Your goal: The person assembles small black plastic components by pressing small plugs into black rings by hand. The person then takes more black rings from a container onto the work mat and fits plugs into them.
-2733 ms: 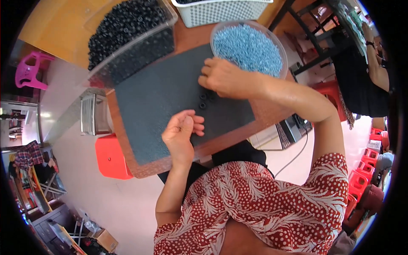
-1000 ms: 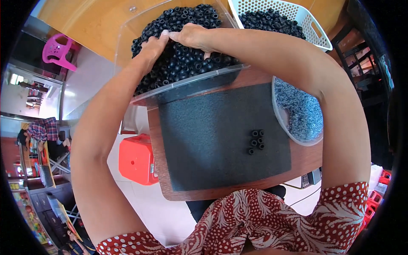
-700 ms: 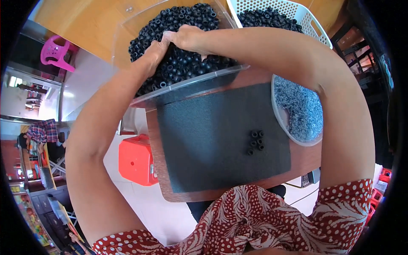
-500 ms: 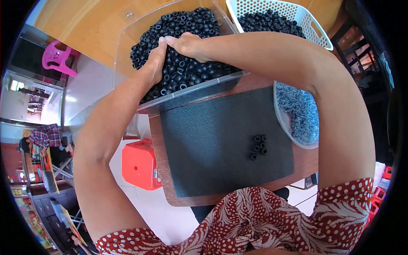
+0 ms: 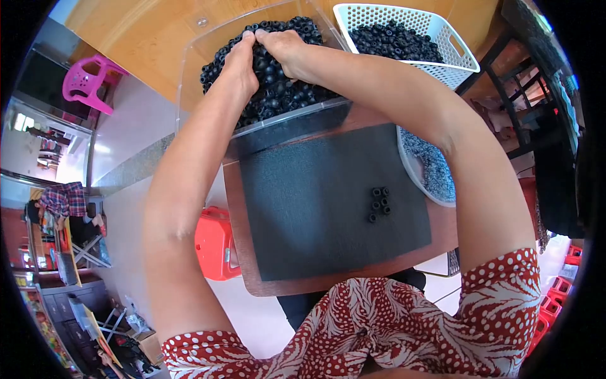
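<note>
Both my hands reach into a clear plastic bin point(image 5: 303, 124) at the far side of the table. The bin holds a heap of small black ring-shaped pieces point(image 5: 271, 79) with holes through them. My left hand point(image 5: 241, 62) is pushed into the heap, thumb upward. Close beside it, my right hand point(image 5: 284, 47) is also in the pieces, and the two thumb tips almost meet. The fingers of both hands are largely hidden, so their grip does not show. Several loose black pieces point(image 5: 376, 205) lie grouped on a dark mat point(image 5: 315, 234) nearer to me.
Right of the bin stands a white perforated basket point(image 5: 451, 72) with more black pieces. An oval tub point(image 5: 435, 174) of bluish-white bits sits under my right forearm. A red stool point(image 5: 213, 243) is left of the table, and a pink chair point(image 5: 79, 85) stands farther off.
My hands have moved slightly farther into the bin, and my forearms have come closer together. The view has shifted a little. The loose pieces on the mat keep their grouping.
</note>
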Available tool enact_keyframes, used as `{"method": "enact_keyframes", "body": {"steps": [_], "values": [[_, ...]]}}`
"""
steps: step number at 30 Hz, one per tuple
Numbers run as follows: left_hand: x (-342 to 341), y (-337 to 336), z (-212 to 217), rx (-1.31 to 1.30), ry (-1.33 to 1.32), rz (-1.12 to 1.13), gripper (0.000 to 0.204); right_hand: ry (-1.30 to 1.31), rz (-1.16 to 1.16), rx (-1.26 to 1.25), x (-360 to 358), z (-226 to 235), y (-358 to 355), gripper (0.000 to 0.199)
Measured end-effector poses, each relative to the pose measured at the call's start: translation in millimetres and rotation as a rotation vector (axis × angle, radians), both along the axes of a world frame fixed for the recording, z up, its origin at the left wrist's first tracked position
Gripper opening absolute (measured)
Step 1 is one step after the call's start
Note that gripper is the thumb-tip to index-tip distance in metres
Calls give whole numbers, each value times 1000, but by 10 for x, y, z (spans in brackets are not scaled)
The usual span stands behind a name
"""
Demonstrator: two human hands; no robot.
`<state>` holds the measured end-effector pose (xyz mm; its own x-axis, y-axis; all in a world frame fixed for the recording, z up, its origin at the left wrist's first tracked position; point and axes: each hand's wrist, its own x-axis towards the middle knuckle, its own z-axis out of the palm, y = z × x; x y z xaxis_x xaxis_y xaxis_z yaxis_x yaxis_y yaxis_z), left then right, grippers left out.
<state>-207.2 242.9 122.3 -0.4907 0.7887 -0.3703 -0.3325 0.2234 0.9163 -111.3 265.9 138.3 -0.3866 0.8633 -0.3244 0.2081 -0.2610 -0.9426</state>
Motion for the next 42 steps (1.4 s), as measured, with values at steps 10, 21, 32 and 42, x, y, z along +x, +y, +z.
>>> {"method": "enact_keyframes", "body": {"steps": [10,21,32,42], "values": [[-62,323,-106,135,-91,90,25,6,-398,116,-68,9,101,34],[104,306,153,219,-3,88,22,47,-449,239,65,147,194,32],[626,362,511,300,-114,-2,20,347,-339,271,329,464,224,20],[694,269,416,296,-175,-82,19,406,-353,164,537,357,110,21]]}}
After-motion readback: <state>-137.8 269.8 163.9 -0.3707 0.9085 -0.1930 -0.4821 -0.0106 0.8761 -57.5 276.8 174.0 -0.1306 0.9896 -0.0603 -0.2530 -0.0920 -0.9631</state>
